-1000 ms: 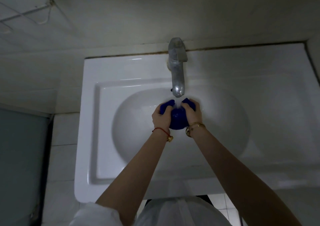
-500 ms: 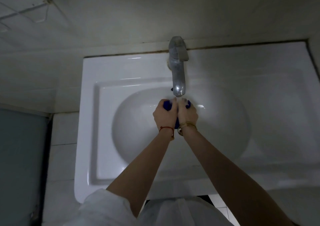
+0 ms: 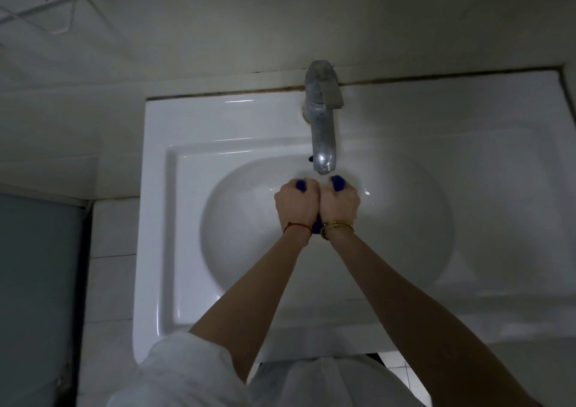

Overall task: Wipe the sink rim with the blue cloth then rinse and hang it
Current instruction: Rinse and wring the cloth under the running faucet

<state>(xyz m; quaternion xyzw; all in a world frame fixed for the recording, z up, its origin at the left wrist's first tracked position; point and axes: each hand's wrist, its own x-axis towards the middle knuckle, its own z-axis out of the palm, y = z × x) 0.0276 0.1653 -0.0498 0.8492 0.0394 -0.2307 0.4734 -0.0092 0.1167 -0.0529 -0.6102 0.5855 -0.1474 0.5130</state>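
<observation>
One white sink (image 3: pixel 162 219) — tiled walls (image 3: pixel 218 26)

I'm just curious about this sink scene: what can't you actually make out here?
- Blue cloth: mostly hidden in the head view by the left hand and right hand.
- Water from the tap: too dim to tell.
- Drain: covered by the hands.

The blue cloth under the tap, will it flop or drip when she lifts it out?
Likely floppy: the blue cloth bunches small inside the left hand and right hand. Probably soaked and drippy, since it sits right below the metal tap.
</observation>
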